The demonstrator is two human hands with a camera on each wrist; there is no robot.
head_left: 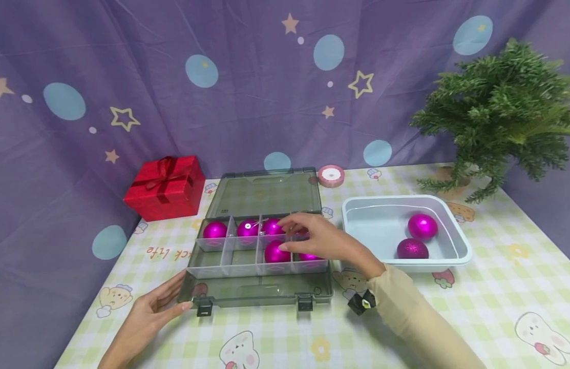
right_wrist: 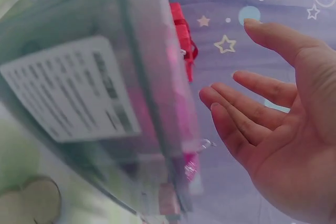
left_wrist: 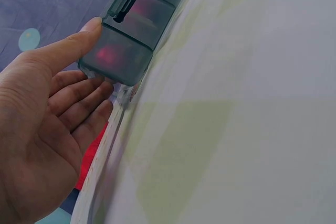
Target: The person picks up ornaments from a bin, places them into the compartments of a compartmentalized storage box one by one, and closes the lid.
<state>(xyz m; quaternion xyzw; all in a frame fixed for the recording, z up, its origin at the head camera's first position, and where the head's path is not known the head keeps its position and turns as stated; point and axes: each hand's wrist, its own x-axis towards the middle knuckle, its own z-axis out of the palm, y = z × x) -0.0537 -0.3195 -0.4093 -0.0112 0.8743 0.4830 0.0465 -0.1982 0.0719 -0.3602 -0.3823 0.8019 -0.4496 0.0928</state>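
A smoky see-through divided box (head_left: 261,288) lies with its lid (head_left: 266,193) folded back. Shiny magenta balls, such as the left one (head_left: 215,233) and a nearer one (head_left: 277,252), sit in several of its compartments; two compartments at the near left hold no ball. My left hand (head_left: 148,312) touches the box's near left corner, thumb at the front, fingers along the side, fairly straight. Above the right half of the box is my right hand (head_left: 319,237), partly covering the balls there. In the right wrist view its fingers (right_wrist: 247,111) are loosely bent with nothing between them.
To the right, a pale blue tub (head_left: 374,205) holds two magenta balls, one smooth (head_left: 423,227) and one glittery (head_left: 413,249). Behind stand a red gift box (head_left: 167,189), a pink ribbon spool (head_left: 331,176) and a small artificial fir tree (head_left: 501,107). A purple curtain hangs at the back.
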